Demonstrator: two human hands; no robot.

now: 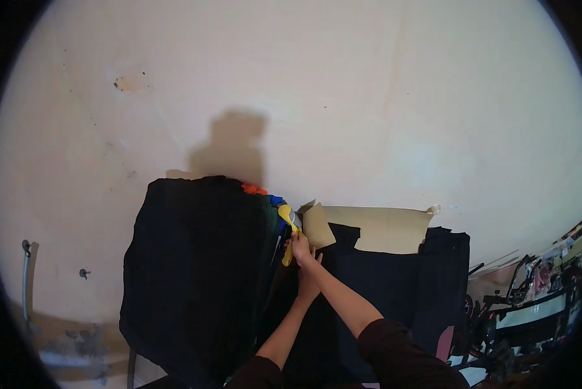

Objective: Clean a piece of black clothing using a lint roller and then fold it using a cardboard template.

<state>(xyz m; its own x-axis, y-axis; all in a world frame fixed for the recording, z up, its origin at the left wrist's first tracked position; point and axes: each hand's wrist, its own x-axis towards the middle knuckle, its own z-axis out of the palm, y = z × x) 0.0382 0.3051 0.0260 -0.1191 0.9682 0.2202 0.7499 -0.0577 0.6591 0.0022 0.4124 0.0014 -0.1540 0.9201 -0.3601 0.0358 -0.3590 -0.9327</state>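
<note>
Dark sleeves [391, 347] are entering from the lower edge. The left hand [308, 284] is sitting partly behind the right forearm, just below centre; whether its grip is open or closed, I cannot tell. The right hand [300, 249] is closing its grip around a yellow tool [288, 216], which is showing above and below the fingers near centre. Black fabric [190, 272] is hanging at lower left, a brown sheet [395, 227] is standing right of centre, and a pale wall [362, 97] is filling the upper frame.
</note>
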